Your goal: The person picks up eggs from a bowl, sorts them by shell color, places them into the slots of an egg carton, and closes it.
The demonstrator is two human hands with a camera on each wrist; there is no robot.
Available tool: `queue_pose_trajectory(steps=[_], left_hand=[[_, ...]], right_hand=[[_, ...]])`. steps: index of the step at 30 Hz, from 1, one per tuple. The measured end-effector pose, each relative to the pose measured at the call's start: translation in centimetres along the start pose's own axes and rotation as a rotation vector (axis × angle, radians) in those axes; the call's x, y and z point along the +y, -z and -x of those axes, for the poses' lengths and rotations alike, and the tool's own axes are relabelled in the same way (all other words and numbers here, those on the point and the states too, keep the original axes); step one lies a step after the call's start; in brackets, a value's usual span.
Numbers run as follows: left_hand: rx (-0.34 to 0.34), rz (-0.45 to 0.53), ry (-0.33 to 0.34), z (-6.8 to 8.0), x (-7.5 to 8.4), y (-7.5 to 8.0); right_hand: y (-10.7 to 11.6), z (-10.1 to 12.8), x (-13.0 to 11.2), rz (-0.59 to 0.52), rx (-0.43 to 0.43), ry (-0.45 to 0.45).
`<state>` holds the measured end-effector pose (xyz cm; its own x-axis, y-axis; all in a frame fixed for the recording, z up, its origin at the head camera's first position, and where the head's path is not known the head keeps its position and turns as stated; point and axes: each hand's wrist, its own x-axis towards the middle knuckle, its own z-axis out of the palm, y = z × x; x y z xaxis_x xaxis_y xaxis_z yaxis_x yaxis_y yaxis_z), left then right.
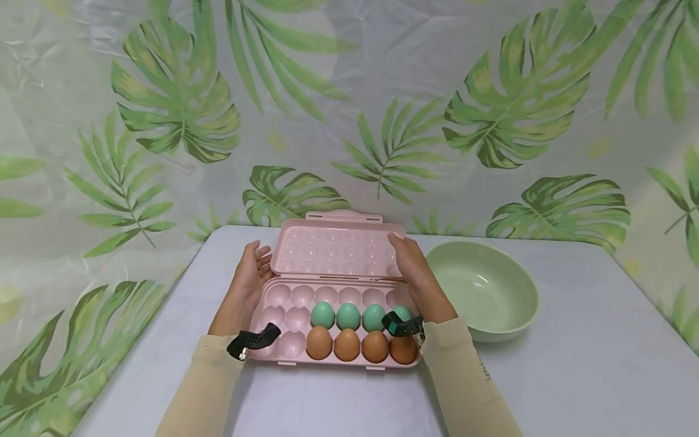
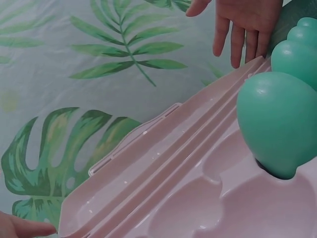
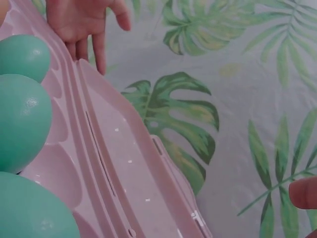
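Note:
A pink egg box (image 1: 284, 343) lies with its lid (image 1: 338, 246) folded back. Several green eggs (image 1: 347, 316) fill cups of the middle row, and several brown eggs (image 1: 346, 345) stand in the front row, all towards the right. My left hand (image 1: 251, 282) is at the lid's left end, fingers extended; in the left wrist view a fingertip (image 2: 42, 229) comes up to the lid's corner. Over the lid's right end is my right hand (image 1: 417, 276), its fingers straight in the left wrist view. Whether either hand touches the lid I cannot tell. Neither grips anything.
A light green bowl (image 1: 480, 291) stands right of the egg box, partly behind my right forearm. Both rest on a white table (image 1: 590, 328). A leaf-patterned cloth (image 1: 393, 79) hangs behind the table.

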<state>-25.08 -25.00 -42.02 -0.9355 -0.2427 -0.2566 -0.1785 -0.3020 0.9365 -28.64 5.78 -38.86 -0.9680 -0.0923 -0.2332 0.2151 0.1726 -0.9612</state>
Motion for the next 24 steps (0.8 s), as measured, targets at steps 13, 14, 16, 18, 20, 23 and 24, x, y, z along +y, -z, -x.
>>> queue_pose_trajectory(steps=[13,14,16,18,20,23,24], left_hand=[[0.065,0.111,-0.027,-0.1,-0.22,-0.16],[0.067,0.115,-0.028,-0.11,-0.25,-0.14],[0.068,0.114,-0.028,-0.1,-0.29,-0.14],[0.069,0.109,-0.03,-0.06,-0.31,-0.14],[0.073,0.108,-0.036,-0.04,-0.29,-0.14],[0.076,0.106,-0.05,-0.02,-0.24,-0.14],[0.076,0.11,-0.055,-0.06,-0.23,-0.13]], right_hand=[[-0.16,0.2,-0.38,0.11,0.036,-0.008],[-0.15,0.24,-0.39,0.107,0.037,-0.006],[-0.13,0.31,-0.38,0.107,0.038,0.005],[-0.09,0.38,-0.36,0.109,0.034,0.009],[-0.05,0.42,-0.31,0.112,0.032,0.01],[0.01,0.44,-0.26,0.122,0.034,0.006],[0.04,0.45,-0.25,0.125,0.035,0.006]])
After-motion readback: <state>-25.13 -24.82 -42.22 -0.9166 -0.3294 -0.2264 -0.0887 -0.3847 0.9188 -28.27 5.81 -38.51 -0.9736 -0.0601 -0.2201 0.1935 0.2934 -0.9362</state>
